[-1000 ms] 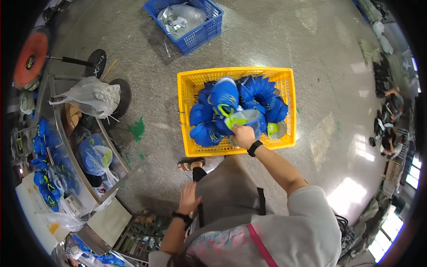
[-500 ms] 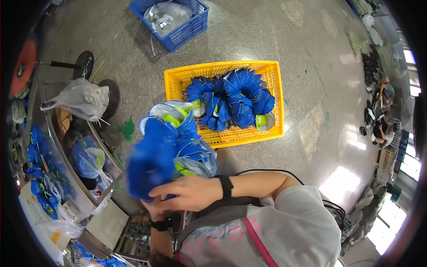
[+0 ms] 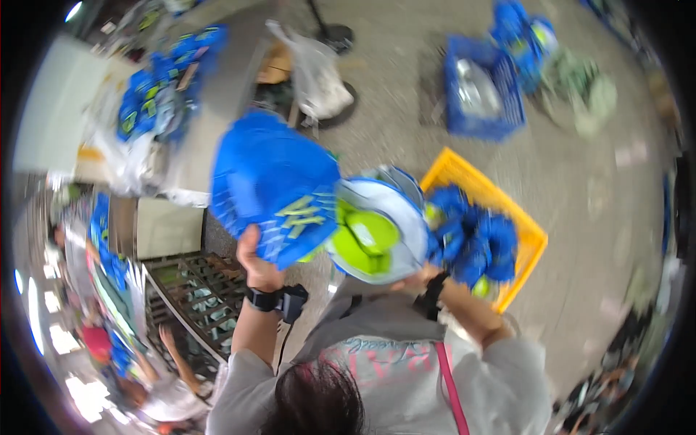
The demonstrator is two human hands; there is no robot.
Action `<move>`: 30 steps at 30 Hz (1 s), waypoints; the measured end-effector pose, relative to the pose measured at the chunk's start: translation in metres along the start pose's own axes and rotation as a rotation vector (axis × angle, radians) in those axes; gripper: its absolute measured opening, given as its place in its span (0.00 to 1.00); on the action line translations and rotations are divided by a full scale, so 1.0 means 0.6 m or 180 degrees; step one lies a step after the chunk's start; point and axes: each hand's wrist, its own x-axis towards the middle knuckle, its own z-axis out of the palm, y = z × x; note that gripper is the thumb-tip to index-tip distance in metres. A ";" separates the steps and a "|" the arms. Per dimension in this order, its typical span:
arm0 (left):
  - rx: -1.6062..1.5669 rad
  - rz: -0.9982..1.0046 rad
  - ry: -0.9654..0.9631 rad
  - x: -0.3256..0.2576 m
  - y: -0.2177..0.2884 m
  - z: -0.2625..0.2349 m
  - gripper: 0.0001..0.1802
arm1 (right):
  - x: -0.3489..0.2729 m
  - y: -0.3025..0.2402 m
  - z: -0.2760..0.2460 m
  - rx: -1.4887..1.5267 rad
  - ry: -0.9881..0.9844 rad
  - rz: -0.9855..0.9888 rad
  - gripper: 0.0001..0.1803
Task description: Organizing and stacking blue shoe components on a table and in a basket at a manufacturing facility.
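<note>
My left hand (image 3: 259,267) grips a blue shoe upper (image 3: 264,196) with lime stitching, its thumb on the near edge and the other fingers hidden beneath. Right of it, a stack of shoe uppers (image 3: 415,225) shows pale grey-white linings and lime inner parts. My right hand (image 3: 415,278) holds this stack at its lower right edge, fingers mostly out of sight. The two bundles meet in front of my body. A yellow basket (image 3: 525,225) of more blue uppers (image 3: 471,235) stands on the floor just past my right hand.
A blue crate (image 3: 484,127) with clear plastic stands beyond the basket. Bagged things (image 3: 319,87) sit by a metal-edged table (image 3: 217,101) bearing more blue uppers (image 3: 163,83). A slatted rack (image 3: 192,308) is at my left. A co-worker (image 3: 170,391) is at lower left.
My view has turned leftward, so basket and crate now appear farther right. My hands have moved apart, and the uppers are spread into two bundles, one at each hand.
</note>
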 end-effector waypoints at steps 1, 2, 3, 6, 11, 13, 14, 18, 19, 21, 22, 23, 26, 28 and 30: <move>-0.0012 -0.0045 0.0049 -0.002 0.022 -0.010 0.31 | 0.046 -0.059 0.036 -0.0311 -0.0194 0.0003 0.29; -0.0232 -0.0214 -0.0162 0.005 0.039 -0.005 0.31 | 0.068 -0.040 0.077 -0.0483 -0.0336 -0.0191 0.29; -0.0416 -0.0347 -0.0389 0.013 0.058 0.006 0.31 | 0.103 -0.047 0.121 -0.0652 -0.0524 -0.0374 0.29; -0.0696 0.0007 -0.0774 0.058 0.087 -0.011 0.30 | 0.161 -0.077 0.153 -0.0925 -0.1058 -0.0771 0.28; -0.1142 0.0415 -0.1106 0.133 0.256 -0.102 0.32 | 0.252 -0.236 0.314 -0.0613 -0.1332 -0.1322 0.26; -0.1213 0.1057 -0.0989 0.165 0.342 -0.130 0.29 | 0.359 -0.371 0.561 -0.0307 -0.1364 -0.1599 0.25; -0.1229 0.1365 -0.0742 0.177 0.383 -0.170 0.29 | 0.368 -0.369 0.565 -0.0188 -0.1378 -0.1660 0.25; -0.0074 0.2031 0.1239 0.273 0.446 -0.334 0.19 | 0.466 -0.445 0.635 -0.0013 -0.1237 -0.2161 0.26; -0.0170 0.1656 0.1381 0.291 0.422 -0.454 0.13 | 0.484 -0.455 0.662 -0.0496 -0.0992 -0.1635 0.34; -0.0402 0.0706 0.1699 0.304 0.336 -0.557 0.09 | 0.523 -0.508 0.643 -0.1926 -0.1179 -0.0386 0.42; -0.0410 0.0640 0.1316 0.292 0.281 -0.622 0.12 | 0.535 -0.505 0.661 -0.2516 -0.0851 -0.0485 0.44; -0.0227 0.0341 0.1940 0.289 0.262 -0.535 0.15 | 0.539 -0.518 0.636 -0.2994 -0.0341 -0.0649 0.47; 0.0533 0.0358 0.1947 0.282 0.196 -0.531 0.18 | 0.588 -0.518 0.643 -0.4063 -0.0101 -0.1535 0.49; 0.1629 0.0663 0.1778 0.312 0.180 -0.494 0.22 | 0.632 -0.511 0.669 -0.5407 -0.0306 -0.3592 0.51; 0.2495 0.1167 0.1401 0.354 0.177 -0.438 0.30 | 0.648 -0.494 0.731 -0.5956 -0.0421 -0.3898 0.51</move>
